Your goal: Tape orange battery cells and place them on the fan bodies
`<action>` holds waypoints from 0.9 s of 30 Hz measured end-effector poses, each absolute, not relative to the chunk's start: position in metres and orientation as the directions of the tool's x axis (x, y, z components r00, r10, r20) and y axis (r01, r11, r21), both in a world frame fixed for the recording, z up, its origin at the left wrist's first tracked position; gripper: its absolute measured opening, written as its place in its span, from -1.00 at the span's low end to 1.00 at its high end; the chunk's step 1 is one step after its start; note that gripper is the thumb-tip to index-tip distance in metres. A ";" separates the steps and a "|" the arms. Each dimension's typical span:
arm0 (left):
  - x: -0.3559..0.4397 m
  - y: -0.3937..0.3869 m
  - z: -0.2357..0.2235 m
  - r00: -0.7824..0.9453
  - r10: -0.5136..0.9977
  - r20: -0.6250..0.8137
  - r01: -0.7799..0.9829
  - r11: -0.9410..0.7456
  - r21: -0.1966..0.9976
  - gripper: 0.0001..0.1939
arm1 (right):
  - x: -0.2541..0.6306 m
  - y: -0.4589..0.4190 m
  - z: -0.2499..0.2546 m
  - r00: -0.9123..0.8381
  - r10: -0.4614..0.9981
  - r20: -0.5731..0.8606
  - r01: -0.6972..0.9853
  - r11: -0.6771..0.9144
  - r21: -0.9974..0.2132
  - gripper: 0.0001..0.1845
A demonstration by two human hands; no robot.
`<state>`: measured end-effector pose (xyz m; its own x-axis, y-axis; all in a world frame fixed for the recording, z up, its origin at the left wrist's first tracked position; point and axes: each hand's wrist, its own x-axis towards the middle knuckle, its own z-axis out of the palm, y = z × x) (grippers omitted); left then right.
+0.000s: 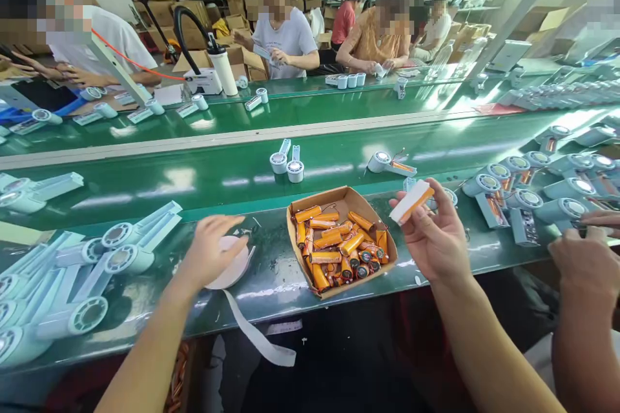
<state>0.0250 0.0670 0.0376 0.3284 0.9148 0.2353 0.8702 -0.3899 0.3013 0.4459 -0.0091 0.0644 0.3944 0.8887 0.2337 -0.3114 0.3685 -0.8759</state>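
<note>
My right hand [440, 242] holds up an orange battery [422, 201] between thumb and fingers. A white strip [407, 202] lies along the battery's upper face. My left hand [209, 250] is over a roll of white tape [227, 281], its fingers stretched out and apart; I cannot tell whether they touch the roll. The tape's free end [271, 350] hangs over the table's front edge. Between my hands stands a cardboard box [294, 264] of several orange batteries [334, 239] with thin wires.
Pale blue fan housings [87, 316] are heaped at left, and more [526, 197] stand at right. A co-worker's hands [584, 251] are close by on the right. Behind the table runs a green conveyor [217, 174] carrying a few housings. People sit across it.
</note>
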 end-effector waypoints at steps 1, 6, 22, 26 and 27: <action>0.057 0.089 0.047 0.320 0.912 0.257 0.874 -0.389 0.292 -0.48 | 0.442 -0.007 0.062 0.372 0.894 0.249 -0.291 0.367 -0.884 -0.43; 0.218 0.198 0.083 0.375 0.925 0.062 0.925 -0.370 -0.081 -0.46 | 0.431 0.007 0.067 0.289 0.905 0.313 -0.226 0.382 -0.896 -0.47; 0.242 0.253 0.071 0.569 0.764 -0.305 0.794 -0.607 -0.039 -0.71 | 0.466 0.137 0.073 -0.027 0.946 0.323 0.430 0.303 -0.850 -0.60; 0.244 0.248 0.065 0.583 0.768 -0.264 0.794 -0.608 -0.015 -0.67 | 0.450 0.188 0.054 -0.172 0.954 0.244 0.701 0.292 -0.650 -0.59; 0.246 0.246 0.063 0.580 0.775 -0.251 0.799 -0.601 -0.012 -0.67 | 0.448 0.192 0.050 -0.186 0.955 0.232 0.725 0.293 -0.624 -0.57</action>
<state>0.2456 0.2465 0.0629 0.5797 0.7753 -0.2506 0.7990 -0.6013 -0.0119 0.4480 0.1920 0.0501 -0.1861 0.9547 0.2321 0.7248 0.2929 -0.6236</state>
